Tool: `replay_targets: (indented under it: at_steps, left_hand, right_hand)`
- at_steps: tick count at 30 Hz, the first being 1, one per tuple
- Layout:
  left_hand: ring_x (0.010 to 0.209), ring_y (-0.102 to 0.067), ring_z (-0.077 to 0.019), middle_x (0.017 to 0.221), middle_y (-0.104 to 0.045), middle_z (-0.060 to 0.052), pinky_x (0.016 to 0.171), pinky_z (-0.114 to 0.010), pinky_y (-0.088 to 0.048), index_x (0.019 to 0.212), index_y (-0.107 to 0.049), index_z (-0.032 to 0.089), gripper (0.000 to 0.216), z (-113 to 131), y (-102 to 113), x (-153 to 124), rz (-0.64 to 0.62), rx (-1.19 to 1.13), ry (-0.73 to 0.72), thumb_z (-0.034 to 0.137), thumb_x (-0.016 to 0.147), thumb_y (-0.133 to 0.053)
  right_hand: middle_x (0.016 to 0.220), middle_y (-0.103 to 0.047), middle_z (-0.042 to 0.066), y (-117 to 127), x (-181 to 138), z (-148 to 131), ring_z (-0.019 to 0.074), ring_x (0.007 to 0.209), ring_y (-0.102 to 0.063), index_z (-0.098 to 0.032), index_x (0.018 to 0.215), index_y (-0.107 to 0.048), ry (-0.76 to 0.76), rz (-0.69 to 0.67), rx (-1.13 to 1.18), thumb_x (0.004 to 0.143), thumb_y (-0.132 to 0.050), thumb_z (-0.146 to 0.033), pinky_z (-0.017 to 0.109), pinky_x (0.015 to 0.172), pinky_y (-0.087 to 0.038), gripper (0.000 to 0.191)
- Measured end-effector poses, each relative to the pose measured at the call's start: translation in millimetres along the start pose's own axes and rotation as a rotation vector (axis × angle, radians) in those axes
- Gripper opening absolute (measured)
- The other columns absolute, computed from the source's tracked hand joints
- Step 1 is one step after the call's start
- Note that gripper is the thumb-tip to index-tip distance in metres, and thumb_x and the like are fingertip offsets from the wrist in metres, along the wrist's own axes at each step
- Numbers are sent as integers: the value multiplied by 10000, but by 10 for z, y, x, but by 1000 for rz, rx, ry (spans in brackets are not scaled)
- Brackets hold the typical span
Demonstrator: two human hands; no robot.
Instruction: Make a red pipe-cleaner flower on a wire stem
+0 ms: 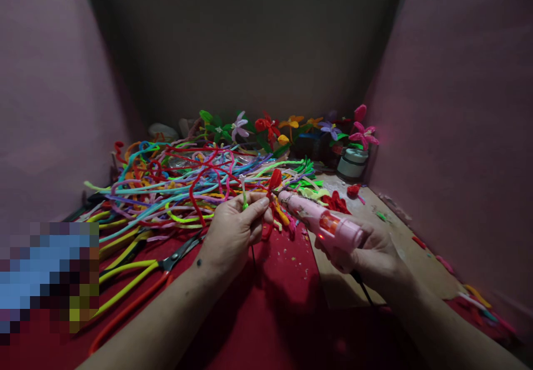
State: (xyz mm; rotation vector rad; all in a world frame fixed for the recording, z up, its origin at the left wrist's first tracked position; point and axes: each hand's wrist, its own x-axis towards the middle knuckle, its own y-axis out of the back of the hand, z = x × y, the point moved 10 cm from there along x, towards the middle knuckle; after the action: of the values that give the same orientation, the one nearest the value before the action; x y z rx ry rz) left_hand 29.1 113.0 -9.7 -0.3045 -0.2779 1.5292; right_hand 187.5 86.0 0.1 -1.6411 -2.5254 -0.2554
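Observation:
My right hand (362, 253) is wrapped round a pink hot glue gun (308, 214), its nozzle pointing left and a small red light showing on its side. In my left hand (237, 220), thumb and fingers pinch a red pipe cleaner petal (274, 179), which stands up close to the nozzle. Whether the nozzle touches the petal I cannot tell. A thin stem (245, 195) with a pale tip and green wrapping also rises from my left hand, and a dark wire end shows below it. The fingertips partly hide the petal's lower end.
Loose pipe cleaners (166, 186) of many colours lie heaped behind my left hand. Yellow-handled pliers (162, 264) rest on the red cloth (283, 292). Finished pipe cleaner flowers (270, 128) line the back, beside a grey-white jar (352, 163). A beige board (341, 286) lies at right.

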Motion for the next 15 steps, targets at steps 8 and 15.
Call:
replay_targets:
  at_steps: [8,15]
  left_hand:
    - [321,-246,10,507,-533,29,337,-144,-148,684,-547,122,149,-19,15,4,0,-8,6,242,712,-631]
    - [308,-238,16,504,-534,37,327,-141,-132,725,-553,123,117,12,0,-1,6,-44,6,214,712,-625]
  right_hand:
    - [935,-642,94,62,-14,54,219,821,-580,-208,1041,-650,-2,39,-17,708,-680,-308,253,565,-485,349]
    - [806,-617,52,67,5,20,145,675,-541,-192,866,-685,35,18,-22,703,-684,-298,222,517,-454,194]
